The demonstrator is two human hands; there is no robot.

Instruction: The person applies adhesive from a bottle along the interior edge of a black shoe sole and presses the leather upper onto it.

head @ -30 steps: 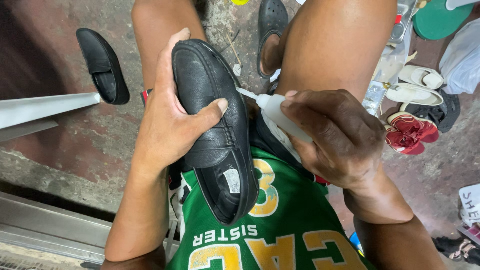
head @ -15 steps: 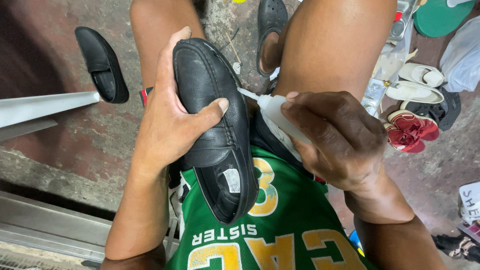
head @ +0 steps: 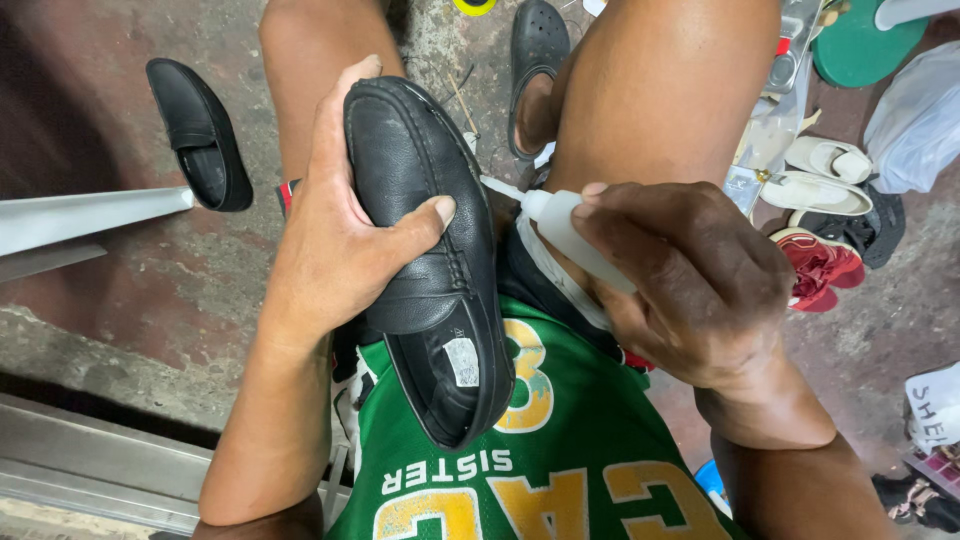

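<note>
1. Left hand (head: 340, 240) clamped around a black leather loafer (head: 430, 250), thumb pressed across the vamp, fingers wrapped behind the sole side; toe pointing away, heel opening towards the green jersey (head: 560, 450).
2. Loafer held up over the lap, between the two bare thighs, heel end resting against the jersey.
3. Right hand (head: 690, 280) closed around a small white squeeze bottle (head: 565, 235), nozzle tip touching or just beside the right edge of the loafer near the sole seam; exact contact hard to tell.
4. Judged by look: loafer fairly light, upper soft and pliable, sole stiffer. Smooth polished leather probably a little slippery, so best gripped across the middle as here, thumb on top and fingers under the sole, not by the flexible heel collar.
5. Bottle likely light, with soft plastic walls yielding under pressure; best held around the body, with the nozzle left free. Gentle squeezing advisable, since a hard clench could send out too much.
6. Round about: a matching black loafer (head: 195, 130) lying on the concrete floor (head: 120, 290) well apart to the left; a dark clog (head: 538, 60) on one foot; white sandals (head: 825, 175) and red shoes (head: 825, 265) heaped to the right.
</note>
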